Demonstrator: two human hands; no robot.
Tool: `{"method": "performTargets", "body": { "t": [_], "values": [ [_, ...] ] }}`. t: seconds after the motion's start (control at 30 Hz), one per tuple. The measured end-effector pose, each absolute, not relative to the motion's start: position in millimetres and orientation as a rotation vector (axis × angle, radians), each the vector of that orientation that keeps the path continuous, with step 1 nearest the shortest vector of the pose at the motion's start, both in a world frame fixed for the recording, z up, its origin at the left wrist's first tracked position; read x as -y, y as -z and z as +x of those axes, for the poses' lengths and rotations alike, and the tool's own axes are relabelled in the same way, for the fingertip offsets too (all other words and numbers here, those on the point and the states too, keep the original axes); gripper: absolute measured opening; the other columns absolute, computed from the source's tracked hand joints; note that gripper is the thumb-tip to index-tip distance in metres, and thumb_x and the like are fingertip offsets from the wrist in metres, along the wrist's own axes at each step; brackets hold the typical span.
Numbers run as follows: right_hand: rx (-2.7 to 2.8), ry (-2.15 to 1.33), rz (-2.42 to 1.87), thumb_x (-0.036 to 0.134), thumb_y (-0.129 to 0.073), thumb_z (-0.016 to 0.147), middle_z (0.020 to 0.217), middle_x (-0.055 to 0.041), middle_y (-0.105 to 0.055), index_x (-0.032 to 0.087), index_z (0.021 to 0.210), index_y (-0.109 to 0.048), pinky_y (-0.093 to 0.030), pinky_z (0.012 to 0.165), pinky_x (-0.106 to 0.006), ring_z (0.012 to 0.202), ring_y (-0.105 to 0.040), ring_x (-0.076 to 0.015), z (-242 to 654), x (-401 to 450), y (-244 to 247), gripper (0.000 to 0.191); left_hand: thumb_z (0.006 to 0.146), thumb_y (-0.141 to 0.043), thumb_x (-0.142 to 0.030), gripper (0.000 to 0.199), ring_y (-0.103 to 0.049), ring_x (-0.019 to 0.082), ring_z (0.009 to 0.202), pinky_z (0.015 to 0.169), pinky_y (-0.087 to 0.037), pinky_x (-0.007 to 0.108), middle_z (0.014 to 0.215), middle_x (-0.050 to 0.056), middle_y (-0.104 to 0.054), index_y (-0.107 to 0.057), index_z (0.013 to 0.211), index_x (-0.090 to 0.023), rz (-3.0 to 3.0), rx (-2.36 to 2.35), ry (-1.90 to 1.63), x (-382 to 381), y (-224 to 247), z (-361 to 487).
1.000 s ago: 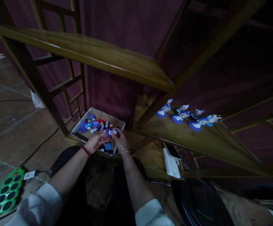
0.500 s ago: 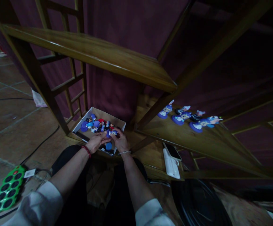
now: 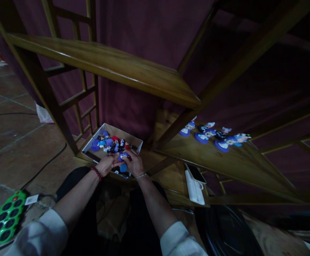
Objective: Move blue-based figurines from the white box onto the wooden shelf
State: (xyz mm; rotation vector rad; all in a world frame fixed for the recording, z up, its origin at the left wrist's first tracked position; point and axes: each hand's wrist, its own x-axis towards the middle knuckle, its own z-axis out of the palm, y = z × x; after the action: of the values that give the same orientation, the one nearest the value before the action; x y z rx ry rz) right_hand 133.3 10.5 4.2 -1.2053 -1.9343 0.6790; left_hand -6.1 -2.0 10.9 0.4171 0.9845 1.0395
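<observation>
Both hands meet over an open box on the low shelf, closed round one small blue-and-white figurine. My left hand, with a red bead bracelet at the wrist, grips its left side. From the right, my right hand holds the same piece with its fingers; a thin bracelet circles that wrist. Inside the box lie several small figurines in blue, red and black, jumbled together. A flat blue piece sits near the box's front edge.
Several figurines stand on the wooden shelf at the right. Below it are a phone and a white object. A wooden board juts out above the box. A green power strip lies on the floor, left.
My right hand has shifted slightly down and left, and the figurine between my hands sits a little lower and is turned. The view has moved slightly.
</observation>
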Motion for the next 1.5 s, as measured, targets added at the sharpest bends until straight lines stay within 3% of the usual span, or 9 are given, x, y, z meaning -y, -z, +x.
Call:
{"method": "performTargets", "body": {
  "t": [0.3, 0.53, 1.0, 1.5],
  "values": [
    [1.99, -0.591, -1.151, 0.021, -0.053, 0.077, 0.093, -0.0043, -0.06, 0.021, 0.094, -0.06, -0.042, 0.082, -0.027, 0.088, -0.055, -0.0157, 133.7, -6.3, -5.5, 0.019, 0.076, -0.055, -0.016, 0.008, -0.063, 0.016, 0.071, 0.07, -0.053, 0.034, 0.072, 0.008, -0.066, -0.058, 0.078, -0.009, 0.445, -1.0, -0.997, 2.1, -12.5, -7.3],
    [1.951, -0.525, -1.224, 0.023, -0.053, 0.076, 0.09, -0.0037, -0.059, 0.021, 0.093, -0.06, -0.043, 0.079, -0.025, 0.085, -0.055, -0.0153, 132.8, -5.3, -4.1, 0.018, 0.073, -0.058, -0.015, 0.009, -0.062, 0.015, 0.064, 0.068, -0.054, 0.032, 0.066, 0.007, -0.065, -0.059, 0.068, -0.007, 0.482, -1.042, -1.036, 2.8, -14.6, -2.1],
    [1.72, -0.399, -1.562, 0.031, -0.055, 0.073, 0.087, -0.0033, -0.063, 0.021, 0.091, -0.061, -0.044, 0.072, -0.023, 0.078, -0.058, -0.015, 119.6, 1.0, -1.5, 0.022, 0.061, -0.068, -0.032, 0.024, -0.062, 0.016, 0.063, 0.063, -0.052, 0.028, 0.061, 0.007, -0.065, -0.059, 0.061, -0.009, 0.566, -1.059, -1.091, 4.0, -16.7, 5.5],
    [1.425, -0.539, -1.801, 0.038, -0.053, 0.07, 0.075, -0.002, -0.067, 0.021, 0.086, -0.065, -0.045, 0.063, -0.022, 0.067, -0.06, -0.0149, 113.6, 5.7, -8.5, 0.026, 0.06, -0.065, -0.043, 0.032, -0.062, 0.019, 0.061, 0.057, -0.049, 0.028, 0.061, 0.006, -0.066, -0.061, 0.064, -0.012, 0.697, -1.054, -1.059, 3.1, -8.6, 13.3]
  ]
}}
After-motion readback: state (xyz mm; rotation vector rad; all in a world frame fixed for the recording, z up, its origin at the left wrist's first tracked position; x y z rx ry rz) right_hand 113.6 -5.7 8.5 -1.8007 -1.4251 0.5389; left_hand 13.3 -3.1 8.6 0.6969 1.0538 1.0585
